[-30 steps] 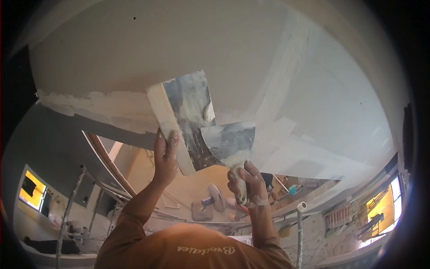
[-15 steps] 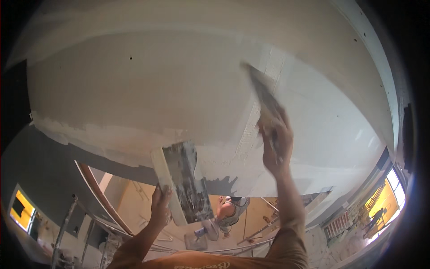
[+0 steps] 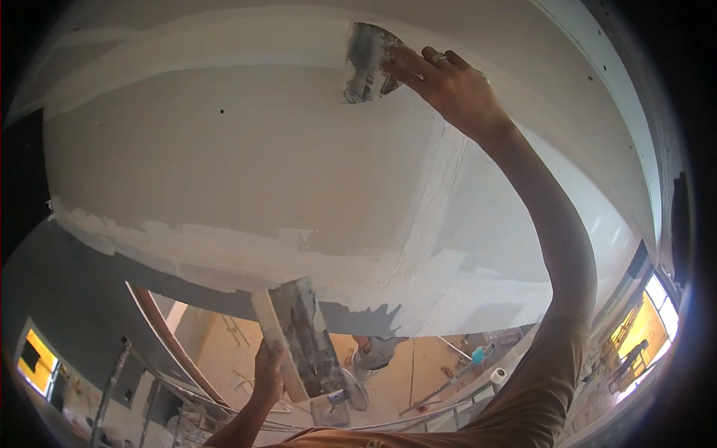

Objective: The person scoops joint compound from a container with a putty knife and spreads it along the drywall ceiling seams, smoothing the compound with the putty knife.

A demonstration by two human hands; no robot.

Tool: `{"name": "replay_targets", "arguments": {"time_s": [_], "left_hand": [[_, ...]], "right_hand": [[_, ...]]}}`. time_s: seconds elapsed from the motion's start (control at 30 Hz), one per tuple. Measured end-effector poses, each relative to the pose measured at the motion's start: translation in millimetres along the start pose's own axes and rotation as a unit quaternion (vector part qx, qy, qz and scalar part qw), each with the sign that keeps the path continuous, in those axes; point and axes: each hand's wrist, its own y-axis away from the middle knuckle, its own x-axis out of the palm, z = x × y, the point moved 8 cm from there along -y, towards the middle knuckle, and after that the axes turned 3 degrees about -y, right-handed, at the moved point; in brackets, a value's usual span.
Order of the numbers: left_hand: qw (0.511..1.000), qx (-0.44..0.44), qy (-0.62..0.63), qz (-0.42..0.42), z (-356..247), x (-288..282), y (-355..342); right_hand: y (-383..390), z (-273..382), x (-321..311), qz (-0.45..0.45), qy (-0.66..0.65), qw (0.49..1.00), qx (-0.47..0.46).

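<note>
My right hand is raised high with the arm stretched up, its fingers wrapped round a broad taping knife. The blade is streaked grey and white and lies against the plasterboard surface, or very close to it. Below the hand runs a seam coated with pale joint compound. Low down, my left hand grips the side of a long mud pan, which has a pale edge and a dark inside smeared with compound. The pan is tilted, away from the board.
Far below, a person in grey is partly hidden behind the board's edge. A metal scaffold post stands at lower left and curved rails run beneath my arms. Dark grey wall lies at left; a yellow-lit window is at right.
My right hand has swept the taping knife upward and left from the seam, turning the blade broadside. My left hand and the mud pan have dropped slightly.
</note>
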Motion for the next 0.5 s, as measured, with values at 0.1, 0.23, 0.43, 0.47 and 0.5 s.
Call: {"name": "replay_targets", "arguments": {"time_s": [0.1,0.23,0.43,0.47,0.5], "left_hand": [[1.0,-0.005,0.006,0.007,3.8,0.4,1.7],[1.0,0.003,0.003,0.002,6.0,-6.6,-0.5],[1.0,-0.005,0.019,-0.004,-1.5,-23.9,-5.5],[0.999,-0.016,0.032,-0.014,-1.5,-27.5,-7.6],[0.999,-0.017,0.033,-0.013,-3.1,-29.8,-11.2]], "right_hand": [[7.4,-5.8,1.4,0.015,0.011,1.0,-0.001],[10.0,-8.7,-3.6,0.016,0.016,1.0,-0.009],[8.1,-5.2,-3.7,0.027,-0.031,0.999,0.003],[8.2,-4.4,-0.9,0.035,-0.04,0.999,0.005],[8.5,-3.5,0.5,0.036,-0.039,0.999,0.004]]}}
